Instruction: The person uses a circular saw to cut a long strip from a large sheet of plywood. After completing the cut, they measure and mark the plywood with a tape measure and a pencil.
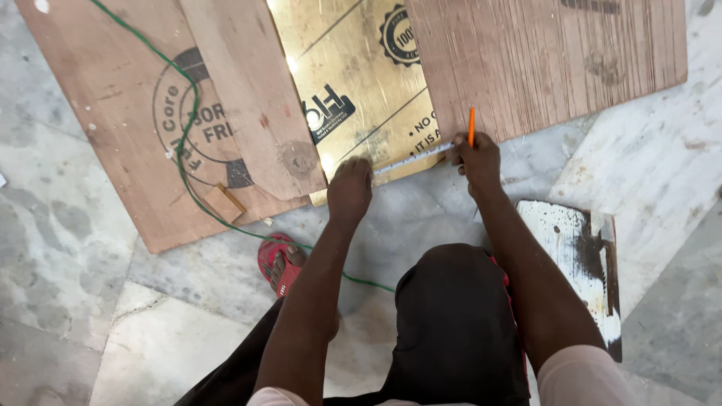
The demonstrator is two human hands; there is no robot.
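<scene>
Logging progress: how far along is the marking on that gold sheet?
Done: tape is stretched along the gold sheet edge, left hand pinning one end. In hand: right hand holds the other end plus an orange pencil, tip at the tape. Left: no pencil mark visible yet.

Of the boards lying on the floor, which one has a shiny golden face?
The golden sheet in the middle, between the two dull brown plywood boards; the left hand presses on its near edge.

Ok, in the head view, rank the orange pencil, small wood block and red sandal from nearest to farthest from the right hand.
1. Orange pencil: held in the right hand.
2. Red sandal: lower left, on the floor.
3. Small wood block: farther left, on the plywood.
</scene>
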